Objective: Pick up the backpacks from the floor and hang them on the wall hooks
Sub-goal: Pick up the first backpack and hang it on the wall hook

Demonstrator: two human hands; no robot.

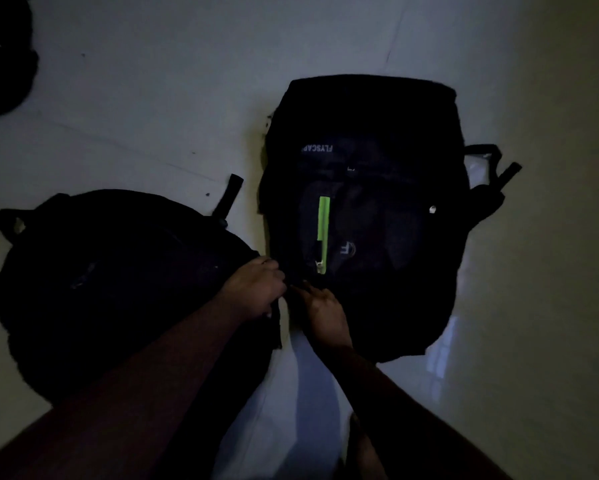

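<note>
Down on the floor, your left hand pinches the nine-o'clock backpack, your right hand rests loosely spread on the three-o'clock backpack; grip its top loop firmly before lifting.

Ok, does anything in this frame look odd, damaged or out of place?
Nothing looks damaged or spilled. Two dark backpacks lie flat on the floor: the plain backpack and the green-zip backpack. Both hands, left hand and right hand, meet between them. The scene is very dim, hiding detail.
</note>
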